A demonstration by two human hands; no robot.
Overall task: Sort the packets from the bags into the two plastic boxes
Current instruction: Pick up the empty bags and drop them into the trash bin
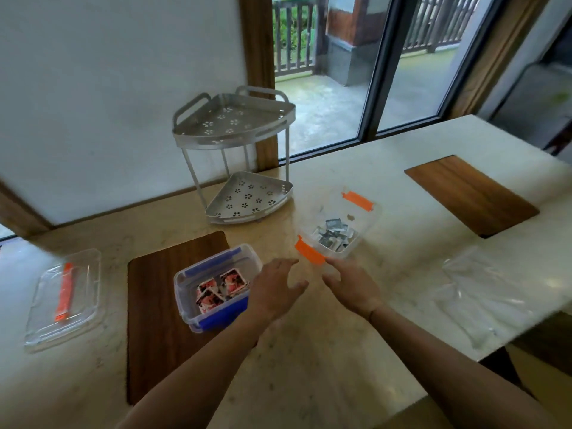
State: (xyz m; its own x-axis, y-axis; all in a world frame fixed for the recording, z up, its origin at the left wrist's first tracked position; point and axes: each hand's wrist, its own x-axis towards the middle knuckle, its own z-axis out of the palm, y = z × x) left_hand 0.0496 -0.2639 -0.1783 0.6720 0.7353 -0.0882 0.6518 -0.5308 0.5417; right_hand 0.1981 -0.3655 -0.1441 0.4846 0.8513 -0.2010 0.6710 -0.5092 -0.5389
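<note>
Packets are seen already sorted by kind: red-and-white packets (218, 291) lie in the blue-clipped box (213, 287), and silver packets (335, 236) lie in the orange-clipped box (339, 226). Both boxes are set on the pale worktop (309, 351) with their lids off; the blue-clipped one rests partly on a dark wooden board (158, 311). A clear lid with an orange strip (63, 300) is laid flat well to the left, apart from both boxes. Crumpled clear plastic (483, 292) (its contents cannot be told) is spread at the right, near the worktop's edge.

The left hand (275, 289) is held just beside the blue-clipped box, its fingers relaxed and spread, nothing grasped. The right hand (349, 286) is held near the orange clip of the other box, fingers likewise straight and loose, nothing grasped; whether its fingertips touch the clip cannot be told.

A two-tier metal corner rack (238, 156) is placed by the wall, and a second wooden board (470, 195) lies farther right.
</note>
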